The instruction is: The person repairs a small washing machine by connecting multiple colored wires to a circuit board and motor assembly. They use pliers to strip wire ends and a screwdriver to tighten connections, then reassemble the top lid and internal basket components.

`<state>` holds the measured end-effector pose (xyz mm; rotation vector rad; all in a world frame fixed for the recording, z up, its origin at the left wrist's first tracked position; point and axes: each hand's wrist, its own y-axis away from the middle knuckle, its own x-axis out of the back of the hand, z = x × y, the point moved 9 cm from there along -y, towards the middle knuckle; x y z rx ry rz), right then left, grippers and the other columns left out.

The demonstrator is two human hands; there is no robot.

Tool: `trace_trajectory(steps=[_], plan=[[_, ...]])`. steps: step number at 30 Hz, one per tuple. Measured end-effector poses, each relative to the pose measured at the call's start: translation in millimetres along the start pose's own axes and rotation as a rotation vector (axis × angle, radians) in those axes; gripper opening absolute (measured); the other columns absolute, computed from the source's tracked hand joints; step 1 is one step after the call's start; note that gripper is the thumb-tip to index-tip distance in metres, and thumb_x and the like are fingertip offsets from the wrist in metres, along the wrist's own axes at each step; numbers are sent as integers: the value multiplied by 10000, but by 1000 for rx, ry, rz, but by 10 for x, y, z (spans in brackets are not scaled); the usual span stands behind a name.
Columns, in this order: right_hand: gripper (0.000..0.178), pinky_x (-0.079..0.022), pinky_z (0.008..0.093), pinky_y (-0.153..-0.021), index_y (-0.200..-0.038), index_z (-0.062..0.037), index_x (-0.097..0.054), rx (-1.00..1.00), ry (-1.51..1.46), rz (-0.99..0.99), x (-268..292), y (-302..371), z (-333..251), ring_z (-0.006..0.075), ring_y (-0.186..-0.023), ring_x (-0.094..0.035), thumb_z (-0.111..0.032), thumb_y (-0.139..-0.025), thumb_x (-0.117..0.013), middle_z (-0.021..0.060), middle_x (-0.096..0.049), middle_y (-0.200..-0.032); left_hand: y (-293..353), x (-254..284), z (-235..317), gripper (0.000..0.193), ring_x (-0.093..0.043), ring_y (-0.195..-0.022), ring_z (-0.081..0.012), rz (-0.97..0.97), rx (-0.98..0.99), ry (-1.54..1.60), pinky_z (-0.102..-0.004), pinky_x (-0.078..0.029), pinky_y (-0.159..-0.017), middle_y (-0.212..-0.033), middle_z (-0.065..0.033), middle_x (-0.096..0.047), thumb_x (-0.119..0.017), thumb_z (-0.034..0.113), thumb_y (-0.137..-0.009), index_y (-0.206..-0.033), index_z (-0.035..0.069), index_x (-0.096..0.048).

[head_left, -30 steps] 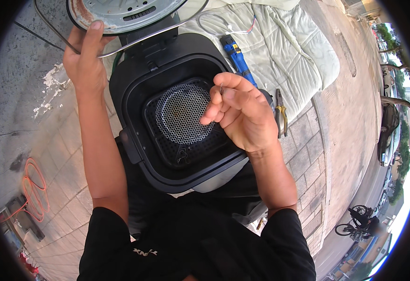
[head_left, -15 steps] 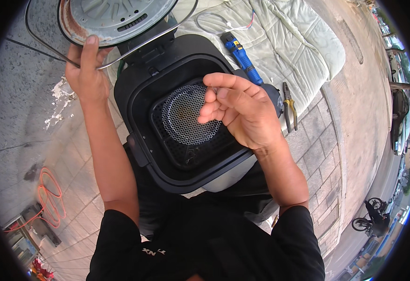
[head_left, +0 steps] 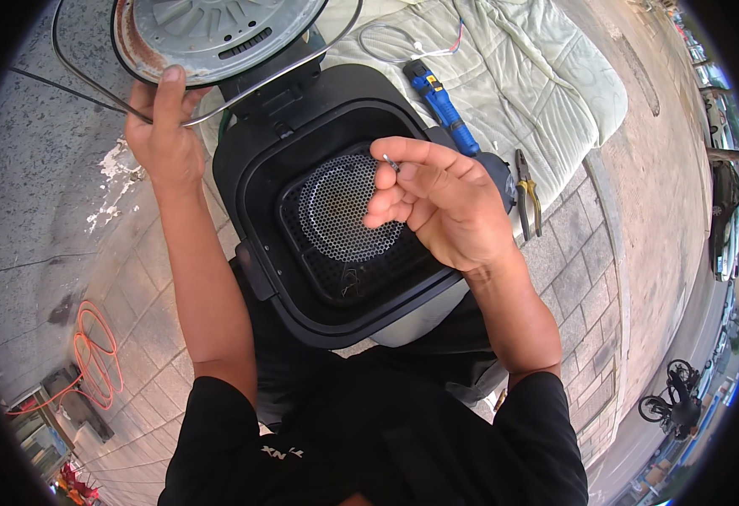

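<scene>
My left hand [head_left: 167,126] grips the lower edge of a round grey metal plate [head_left: 218,29], rusty along its left side, on the raised lid. A thin bent metal loop [head_left: 272,83], perhaps a heating element, passes by the same fingers. Between thumb and forefinger, my right hand [head_left: 454,194] pinches a small metal screw [head_left: 391,162]. That hand is over the open black air fryer body [head_left: 247,190]. Inside the body lies a basket with a round honeycomb mesh [head_left: 344,207], partly covered by my right fingers.
A pale quilted pad [head_left: 547,93] lies beyond, bearing a blue cordless screwdriver [head_left: 443,108] and a cable [head_left: 382,57]. Yellow-handled pliers [head_left: 527,194] lie at the pad's near edge. An orange cord [head_left: 95,346] is coiled on the paving at left. A motorcycle [head_left: 673,401] is far right.
The screw now shows more clearly above my right fingertips. The whole view has shifted slightly; both hands keep their holds.
</scene>
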<state>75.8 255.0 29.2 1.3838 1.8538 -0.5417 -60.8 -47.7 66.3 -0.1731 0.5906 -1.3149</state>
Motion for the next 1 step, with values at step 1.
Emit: trace_trajectory(steps=[1], plan=[[313,-675,465,-902,-1370,113,-646,-4,6,6,-6,2,-3,339,-959,-791,25,-1094,-526,182,-744,-1113,1,-9,-4,359,-768,-1016,-222,-12,6,14,-400,-630,-884,-1224,-105,-757,-747,149,-1018,-1330,-8,-664]])
